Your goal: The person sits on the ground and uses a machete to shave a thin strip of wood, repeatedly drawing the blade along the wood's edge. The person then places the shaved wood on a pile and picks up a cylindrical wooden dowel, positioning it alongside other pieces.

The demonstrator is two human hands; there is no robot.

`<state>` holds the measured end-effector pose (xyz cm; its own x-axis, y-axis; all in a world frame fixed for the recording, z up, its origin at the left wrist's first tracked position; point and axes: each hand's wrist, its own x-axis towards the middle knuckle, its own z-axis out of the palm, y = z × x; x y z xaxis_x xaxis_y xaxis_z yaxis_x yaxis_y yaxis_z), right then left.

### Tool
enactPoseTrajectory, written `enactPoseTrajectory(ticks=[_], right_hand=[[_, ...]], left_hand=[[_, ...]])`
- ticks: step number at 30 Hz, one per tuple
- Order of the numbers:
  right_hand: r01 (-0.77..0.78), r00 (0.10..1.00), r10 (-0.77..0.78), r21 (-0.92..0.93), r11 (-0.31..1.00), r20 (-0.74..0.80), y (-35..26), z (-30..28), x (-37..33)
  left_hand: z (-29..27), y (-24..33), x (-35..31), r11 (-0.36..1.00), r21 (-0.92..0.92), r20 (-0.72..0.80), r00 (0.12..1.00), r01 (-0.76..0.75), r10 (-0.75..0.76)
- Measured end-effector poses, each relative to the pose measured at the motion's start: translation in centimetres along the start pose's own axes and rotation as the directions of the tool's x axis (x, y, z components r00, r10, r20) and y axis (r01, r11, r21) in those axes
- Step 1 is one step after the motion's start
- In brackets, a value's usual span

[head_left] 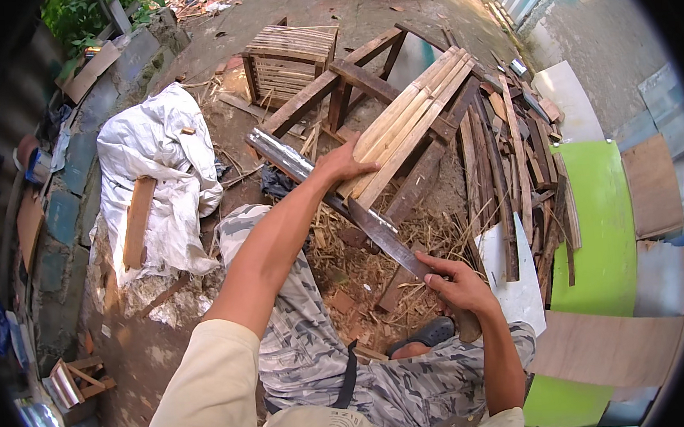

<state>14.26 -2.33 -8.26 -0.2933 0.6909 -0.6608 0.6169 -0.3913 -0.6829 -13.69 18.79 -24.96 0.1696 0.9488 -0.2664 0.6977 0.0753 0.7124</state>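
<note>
We judge the bamboo work to be partway along: the bamboo strips [417, 119] are already split lengthwise, and shavings [341, 264] litter the ground between our hands. They appear not yet finished, as the knife [391, 246] is at their near end; how much remains, we cannot tell.

Our hands are apart. The left hand [343, 165] is clamped on the strips' near left edge, thumb on top, its fingers partly hidden. The right hand [458, 286] grips the knife, whose tip reaches up toward the left hand.

We count about four strips, though their edges merge, leaning on one wooden frame [365, 81] beyond the left hand. One metal-faced bar [287, 156] lies just beside that hand. Further left is one white sack [162, 158] bearing two wood pieces [139, 222]. Beyond the left hand stands one slatted crate [289, 60]. The timber offcuts [515, 164] beyond the right hand overlap too much to count.
</note>
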Motion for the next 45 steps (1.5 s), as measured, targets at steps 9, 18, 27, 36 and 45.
enactPoseTrajectory(ticks=[9,18,27,36,45], right_hand=[[0.028,0.998,-0.031,-0.064,0.998,-0.049,0.4,-0.7,0.2],[0.032,0.999,-0.029,-0.094,0.995,0.030,2.3,-0.3,-1.0],[0.138,0.979,-0.095,0.245,0.960,-0.180,9.5,-0.6,-0.7],[0.228,0.945,-0.161,0.220,0.948,-0.285,9.3,-1.4,-1.9],[0.412,0.814,-0.418,-0.105,0.905,-0.404,11.3,-0.7,0.7]], left_hand=[[-0.1,-0.6,0.3,0.999,-0.040,0.012,0.999,-0.033,0.034],[-0.7,1.8,-1.7,0.993,0.113,-0.098,0.994,-0.029,0.040],[1.9,0.5,-8.0,0.587,0.656,0.080,0.817,-0.475,0.571],[-0.5,8.0,-19.8,0.645,0.713,0.314,0.948,-0.273,0.055],[4.2,7.8,-17.3,0.848,0.520,-0.083,0.994,0.105,-0.071]])
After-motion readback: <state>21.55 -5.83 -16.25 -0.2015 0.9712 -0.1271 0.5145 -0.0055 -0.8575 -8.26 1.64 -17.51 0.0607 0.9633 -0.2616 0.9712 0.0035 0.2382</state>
